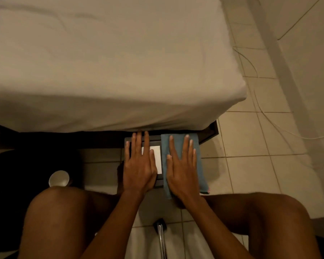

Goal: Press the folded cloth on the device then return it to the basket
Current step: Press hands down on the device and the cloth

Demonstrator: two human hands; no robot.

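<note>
The cloth (pixel 200 169), a blue folded strip, lies just right of centre in the lower half of the frame, over the right side of the device (pixel 154 142). Its long axis runs up and down the picture, from the dark edge under the bed (pixel 110 62) toward the knees. Its near end seems to hang past the device's lower edge.

The right hand (pixel 181 169) lies directly on the cloth, fingers pointing up the frame along the cloth's length. A band of blue shows beyond the little finger on the right, and a thin one left of the index finger. So the cloth is under this palm, not beside it, and the right hand is the nearer one for any lift.

The left hand (pixel 138 165) sits just left of it, on the dark device and partly over its white panel (pixel 156 156). The two thumbs are close on either side of the cloth's left edge.

Both hands are flat, with fingers straight and slightly spread. Neither one curls round or pinches anything, and the right hand only presses on the cloth.

This looks like the pressing step. The return is not yet begun, and no basket is in view, so I cannot tell which way the cloth must travel. To lift it, the right fingers would probably need to close on one long edge so the fold holds.

A white cup (pixel 58 178) stands at lower left.
</note>
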